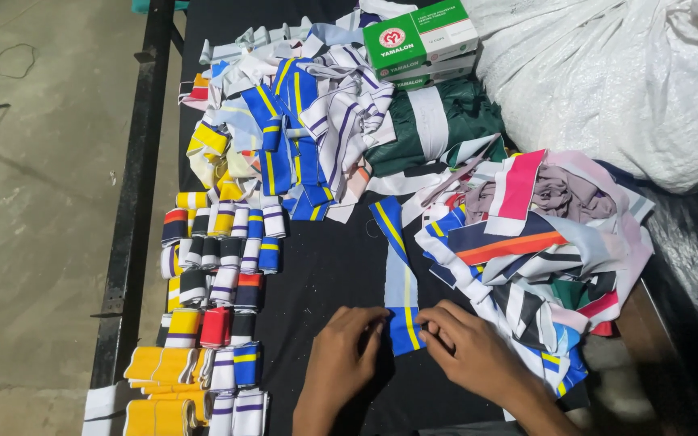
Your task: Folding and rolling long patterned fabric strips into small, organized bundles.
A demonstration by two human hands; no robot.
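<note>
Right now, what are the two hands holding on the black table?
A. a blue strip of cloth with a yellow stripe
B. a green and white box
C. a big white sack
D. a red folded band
A: the left hand and right hand pinch the near end of the blue strip with a yellow stripe, which lies flat on the black table, while the green and white box sits untouched at the far end.

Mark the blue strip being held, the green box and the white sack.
blue strip [401,274], head view, mid-length.
green box [418,34], head view, top face.
white sack [616,81], head view, crumpled side.
</note>
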